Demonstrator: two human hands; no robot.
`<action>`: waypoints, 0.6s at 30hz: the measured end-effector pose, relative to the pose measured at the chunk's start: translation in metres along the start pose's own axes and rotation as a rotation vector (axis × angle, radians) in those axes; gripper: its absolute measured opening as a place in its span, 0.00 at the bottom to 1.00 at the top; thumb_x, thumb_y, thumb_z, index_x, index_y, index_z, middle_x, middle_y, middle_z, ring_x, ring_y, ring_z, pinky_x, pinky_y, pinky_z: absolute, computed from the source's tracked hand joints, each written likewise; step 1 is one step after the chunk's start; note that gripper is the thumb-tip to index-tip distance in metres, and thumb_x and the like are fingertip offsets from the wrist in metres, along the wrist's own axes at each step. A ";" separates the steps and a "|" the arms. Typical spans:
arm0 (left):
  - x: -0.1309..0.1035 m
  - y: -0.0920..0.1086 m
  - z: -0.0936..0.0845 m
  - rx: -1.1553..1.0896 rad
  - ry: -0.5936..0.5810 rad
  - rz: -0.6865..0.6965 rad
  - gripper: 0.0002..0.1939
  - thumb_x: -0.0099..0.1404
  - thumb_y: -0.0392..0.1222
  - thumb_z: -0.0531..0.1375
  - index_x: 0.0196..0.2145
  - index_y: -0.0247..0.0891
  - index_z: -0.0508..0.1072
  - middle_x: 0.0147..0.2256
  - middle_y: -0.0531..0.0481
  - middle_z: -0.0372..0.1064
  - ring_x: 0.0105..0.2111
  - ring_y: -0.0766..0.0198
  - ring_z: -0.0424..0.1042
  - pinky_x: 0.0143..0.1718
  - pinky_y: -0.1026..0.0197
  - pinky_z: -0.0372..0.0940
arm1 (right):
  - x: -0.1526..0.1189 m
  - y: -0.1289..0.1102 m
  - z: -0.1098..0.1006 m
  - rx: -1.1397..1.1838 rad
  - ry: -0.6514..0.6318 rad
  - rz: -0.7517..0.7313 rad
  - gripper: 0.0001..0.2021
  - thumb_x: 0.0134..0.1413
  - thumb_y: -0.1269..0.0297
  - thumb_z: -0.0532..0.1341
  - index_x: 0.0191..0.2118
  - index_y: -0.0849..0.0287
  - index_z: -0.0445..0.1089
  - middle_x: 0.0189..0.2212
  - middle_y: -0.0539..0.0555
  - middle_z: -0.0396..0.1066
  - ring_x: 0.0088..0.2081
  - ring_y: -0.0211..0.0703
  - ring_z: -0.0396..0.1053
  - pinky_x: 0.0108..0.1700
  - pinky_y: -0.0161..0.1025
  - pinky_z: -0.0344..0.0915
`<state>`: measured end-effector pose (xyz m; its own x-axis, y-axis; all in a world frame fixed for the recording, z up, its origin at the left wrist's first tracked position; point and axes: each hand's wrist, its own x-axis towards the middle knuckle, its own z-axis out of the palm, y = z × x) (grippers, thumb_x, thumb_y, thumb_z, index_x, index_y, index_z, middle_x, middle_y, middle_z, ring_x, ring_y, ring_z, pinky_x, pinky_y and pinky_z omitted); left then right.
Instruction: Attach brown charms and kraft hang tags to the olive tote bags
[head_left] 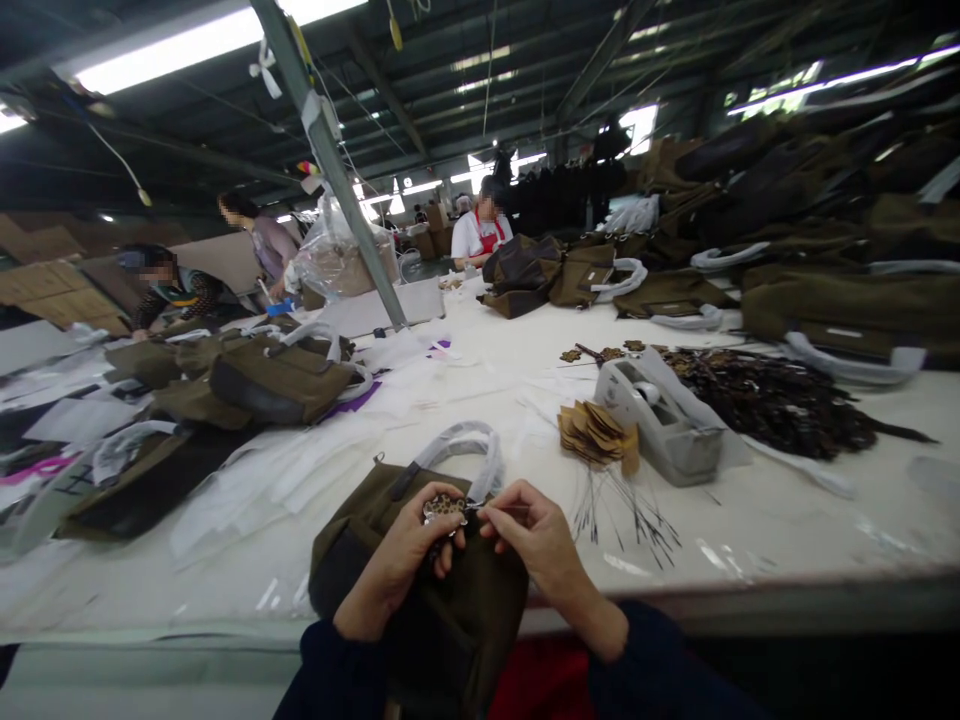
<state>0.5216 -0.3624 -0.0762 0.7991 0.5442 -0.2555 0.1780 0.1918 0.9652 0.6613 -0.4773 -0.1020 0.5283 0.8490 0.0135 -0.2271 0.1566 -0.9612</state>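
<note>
An olive-green handbag leans at the table's front edge, its handle wrapped in white film. Over the bag, my left hand is closed round a flower-shaped charm with a brown spotted pattern. Close to it on the right, my right hand pinches with thumb and forefinger beside the charm's edge. What sits in that pinch is small and thin, and I cannot make it out. The bag's lower part hangs below the table edge.
Right of my hands lie thin dark strings, brown paper tags, a grey tape dispenser and a heap of dark charms. More olive bags lie at left and right. A slanted post rises behind; several people work beyond.
</note>
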 end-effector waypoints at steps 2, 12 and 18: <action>0.001 0.000 -0.002 -0.022 -0.012 0.007 0.19 0.64 0.47 0.62 0.48 0.39 0.63 0.25 0.54 0.71 0.15 0.72 0.64 0.15 0.72 0.58 | -0.001 0.004 0.000 -0.116 -0.009 -0.047 0.12 0.53 0.55 0.66 0.30 0.59 0.69 0.26 0.51 0.73 0.27 0.39 0.72 0.25 0.32 0.64; 0.006 -0.002 -0.007 -0.081 -0.066 -0.023 0.17 0.65 0.49 0.60 0.46 0.38 0.63 0.23 0.52 0.72 0.13 0.70 0.65 0.12 0.72 0.58 | -0.002 0.018 -0.003 -0.449 -0.040 -0.395 0.06 0.59 0.68 0.59 0.34 0.56 0.74 0.35 0.52 0.75 0.38 0.43 0.72 0.43 0.38 0.67; 0.007 0.000 -0.004 -0.064 -0.061 -0.045 0.18 0.64 0.51 0.60 0.45 0.37 0.63 0.22 0.52 0.72 0.13 0.69 0.65 0.12 0.72 0.58 | 0.003 0.025 -0.003 -0.590 -0.026 -0.550 0.07 0.60 0.72 0.57 0.34 0.56 0.72 0.34 0.53 0.75 0.37 0.43 0.72 0.42 0.39 0.68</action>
<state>0.5246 -0.3556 -0.0779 0.8251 0.4833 -0.2925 0.1790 0.2674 0.9468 0.6590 -0.4724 -0.1271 0.4179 0.7405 0.5263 0.5329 0.2693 -0.8022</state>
